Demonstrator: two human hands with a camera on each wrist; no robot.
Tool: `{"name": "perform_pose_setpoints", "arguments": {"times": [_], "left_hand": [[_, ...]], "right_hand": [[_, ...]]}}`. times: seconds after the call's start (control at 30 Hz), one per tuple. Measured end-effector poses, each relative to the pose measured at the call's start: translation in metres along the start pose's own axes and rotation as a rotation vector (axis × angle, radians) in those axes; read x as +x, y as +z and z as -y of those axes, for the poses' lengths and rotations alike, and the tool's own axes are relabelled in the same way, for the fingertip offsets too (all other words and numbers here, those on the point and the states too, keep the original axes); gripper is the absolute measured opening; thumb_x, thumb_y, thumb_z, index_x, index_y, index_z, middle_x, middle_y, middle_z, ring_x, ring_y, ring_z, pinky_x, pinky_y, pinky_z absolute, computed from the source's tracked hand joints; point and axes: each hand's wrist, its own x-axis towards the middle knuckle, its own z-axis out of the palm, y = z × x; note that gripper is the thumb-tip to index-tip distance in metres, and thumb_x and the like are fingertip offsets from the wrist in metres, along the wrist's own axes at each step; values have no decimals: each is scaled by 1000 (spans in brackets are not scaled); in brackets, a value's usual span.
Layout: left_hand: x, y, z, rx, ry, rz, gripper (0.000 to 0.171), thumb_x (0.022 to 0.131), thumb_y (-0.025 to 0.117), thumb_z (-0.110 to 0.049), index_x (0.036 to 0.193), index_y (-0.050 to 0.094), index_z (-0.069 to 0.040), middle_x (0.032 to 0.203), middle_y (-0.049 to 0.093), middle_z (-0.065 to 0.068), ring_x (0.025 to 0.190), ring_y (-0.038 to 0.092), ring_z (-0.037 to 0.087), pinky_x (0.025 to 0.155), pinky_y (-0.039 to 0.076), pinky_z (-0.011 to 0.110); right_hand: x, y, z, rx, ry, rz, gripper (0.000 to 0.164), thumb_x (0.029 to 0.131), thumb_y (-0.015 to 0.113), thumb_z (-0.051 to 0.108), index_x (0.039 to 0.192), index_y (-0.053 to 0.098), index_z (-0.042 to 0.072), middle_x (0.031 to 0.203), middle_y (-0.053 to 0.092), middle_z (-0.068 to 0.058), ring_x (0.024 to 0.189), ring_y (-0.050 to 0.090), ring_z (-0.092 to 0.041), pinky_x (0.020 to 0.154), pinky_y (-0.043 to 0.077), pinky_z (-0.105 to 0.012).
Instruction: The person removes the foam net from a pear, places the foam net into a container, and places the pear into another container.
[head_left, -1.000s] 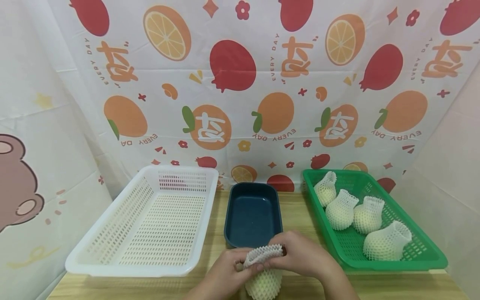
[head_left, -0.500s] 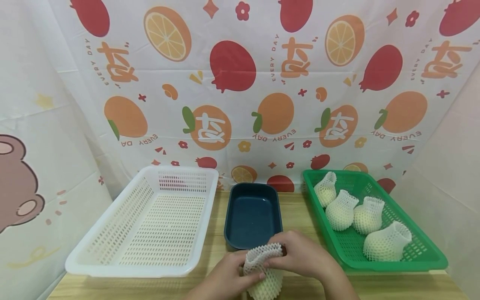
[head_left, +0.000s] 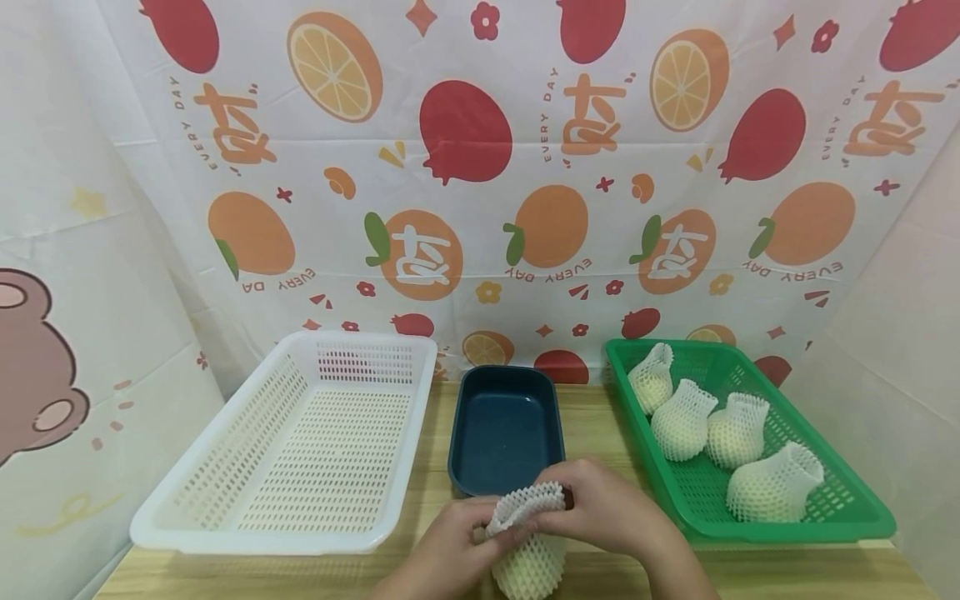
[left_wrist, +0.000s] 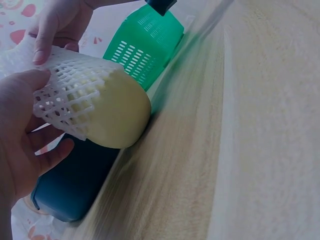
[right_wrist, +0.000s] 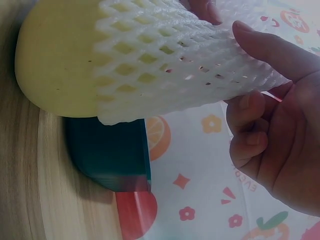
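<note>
Both hands hold a white foam net sleeve [head_left: 528,506] at its open upper end, near the front edge of the table. Inside it sits a smooth pale yellow fruit [left_wrist: 122,115], whose rounded bottom sticks out bare below the mesh in both wrist views. My left hand [head_left: 453,537] grips the sleeve's left side, thumb on the near face and some fingers behind. On the right, my right hand [head_left: 596,510] pinches the rim between thumb and fingers. The fruit's bottom [right_wrist: 55,65] is close over the wooden table.
A dark blue tub [head_left: 506,433] stands just behind the hands. To the left is a white perforated basket [head_left: 262,546]. The green basket [head_left: 780,527] on the right holds several net-wrapped fruits [head_left: 678,421]. A fruit-print cloth [head_left: 480,208] hangs behind.
The left thumb slid down the sleeve half a second ago and is now back up near its rim. The right hand keeps its pinch, almost unmoved. The baskets and tub stay put.
</note>
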Motion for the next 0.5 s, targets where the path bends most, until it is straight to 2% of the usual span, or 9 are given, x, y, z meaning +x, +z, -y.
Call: {"name": "perform_pose_setpoints", "arguments": {"times": [0.27, 0.5], "left_hand": [[0, -1, 0, -9, 2, -44, 21, 95, 64, -34, 106, 76, -21, 109, 73, -4, 102, 66, 8, 85, 55, 27], [0, -1, -3, -4, 3, -94, 18, 94, 66, -32, 99, 77, -19, 104, 74, -4, 98, 67, 7, 84, 56, 28]], "right_hand": [[1, 0, 1, 0, 19, 8, 16, 83, 78, 38, 90, 72, 24, 79, 66, 15, 69, 56, 0, 61, 51, -22], [1, 0, 0, 7, 71, 43, 19, 81, 81, 35, 91, 72, 21, 80, 67, 15, 69, 59, 0, 62, 52, -22]]}}
